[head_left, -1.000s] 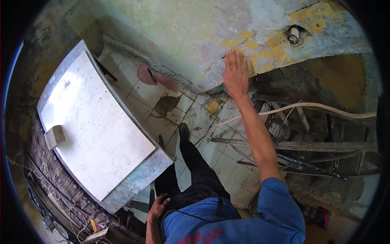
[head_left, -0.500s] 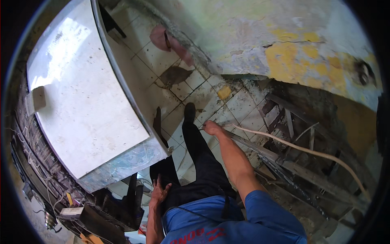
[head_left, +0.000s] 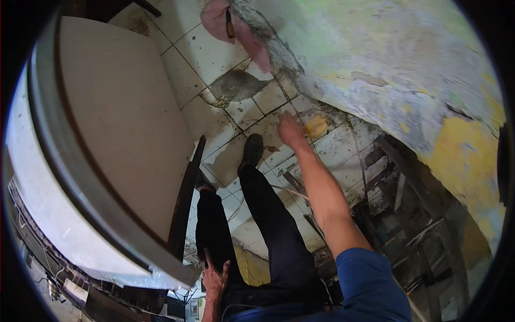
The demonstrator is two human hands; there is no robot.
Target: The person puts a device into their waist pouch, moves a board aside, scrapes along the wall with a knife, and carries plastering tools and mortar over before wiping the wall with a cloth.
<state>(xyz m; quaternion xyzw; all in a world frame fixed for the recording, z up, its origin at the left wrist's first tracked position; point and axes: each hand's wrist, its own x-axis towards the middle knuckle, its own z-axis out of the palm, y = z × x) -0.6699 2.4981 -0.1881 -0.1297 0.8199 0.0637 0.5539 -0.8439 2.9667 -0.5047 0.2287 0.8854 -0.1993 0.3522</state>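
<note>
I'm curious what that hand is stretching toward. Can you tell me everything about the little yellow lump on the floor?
The yellow lump is small, rounded and soft-looking, perhaps a sponge, though that cannot be told for sure. It lies on the dirty white floor tiles right at the foot of the peeling wall. The right hand reaches down just beside it, fingertips close to its left edge; whether they touch is unclear.

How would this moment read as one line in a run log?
right hand: open, reaching down beside yellow lump on tiled floor | left hand: resting on thigh | wall: peeling paint
</note>
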